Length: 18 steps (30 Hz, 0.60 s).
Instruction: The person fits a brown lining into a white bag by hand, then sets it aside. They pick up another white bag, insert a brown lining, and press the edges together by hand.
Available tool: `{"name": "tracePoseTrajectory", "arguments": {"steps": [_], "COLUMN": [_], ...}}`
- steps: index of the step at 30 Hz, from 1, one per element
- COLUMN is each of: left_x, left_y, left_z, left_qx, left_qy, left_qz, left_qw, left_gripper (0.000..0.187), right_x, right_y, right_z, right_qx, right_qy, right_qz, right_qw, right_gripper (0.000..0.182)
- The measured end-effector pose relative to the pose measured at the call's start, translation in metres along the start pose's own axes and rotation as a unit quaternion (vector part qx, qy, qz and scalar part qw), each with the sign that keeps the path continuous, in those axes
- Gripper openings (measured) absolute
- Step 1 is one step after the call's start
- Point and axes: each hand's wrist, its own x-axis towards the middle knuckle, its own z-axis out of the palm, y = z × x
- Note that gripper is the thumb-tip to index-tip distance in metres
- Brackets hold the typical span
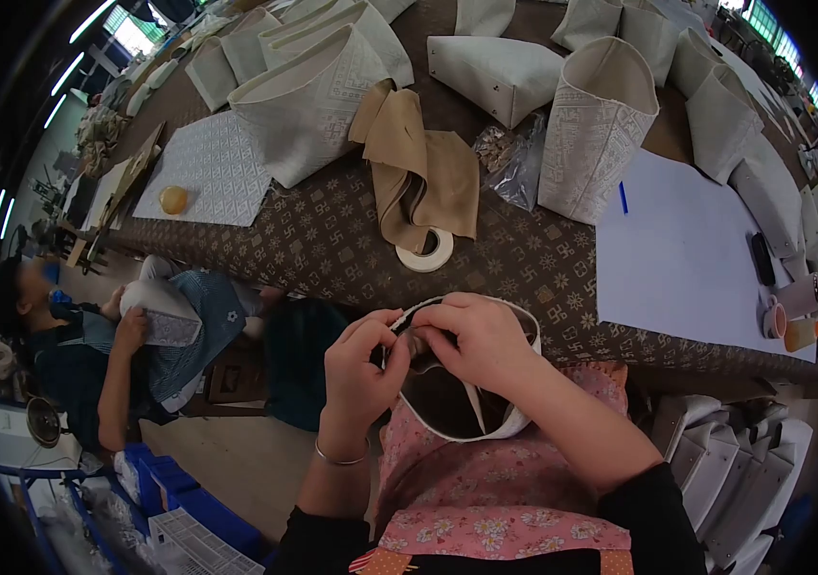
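A white bag (521, 422) with a wide round opening rests on my lap against the table edge, its dark inside facing up. At the far-left part of its rim, my left hand (363, 362) pinches the edge, where a small dark strip shows between the fingers. My right hand (479, 343) reaches across the opening, its fingers closed on the same stretch of rim close to the left fingertips. A pale pointed strip (476, 407) shows inside the bag. Exactly what lies under my fingertips is hidden.
On the patterned tablecloth (323, 240) are a tape roll (424, 251), brown cloth (419, 163), a plastic bag (521, 168), several white bags (601, 125) and white paper (677, 268) with a blue pen (624, 197). At left sits a co-worker (93, 335) holding a white piece.
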Motion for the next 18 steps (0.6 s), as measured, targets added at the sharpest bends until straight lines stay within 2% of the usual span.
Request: {"name": "tracePoseTrajectory", "arguments": {"steps": [4, 18], "left_x": [-0.0043, -0.0051], "left_y": [0.0005, -0.0027], "left_z": [-0.0009, 0.0030], "left_qx": [0.005, 0.014], "left_qy": [-0.016, 0.009], "left_qz": [-0.032, 0.010], "left_qw": [0.999, 1.000], "left_gripper": [0.012, 0.015], "right_x": [0.0018, 0.0018], "right_y": [-0.0011, -0.0041], "right_z": [0.0043, 0.0053], "right_qx": [-0.010, -0.013], "right_qy": [-0.005, -0.002], "right_qz": [-0.008, -0.006], "right_qw": [1.000, 1.000], "right_gripper": [0.011, 0.010]}}
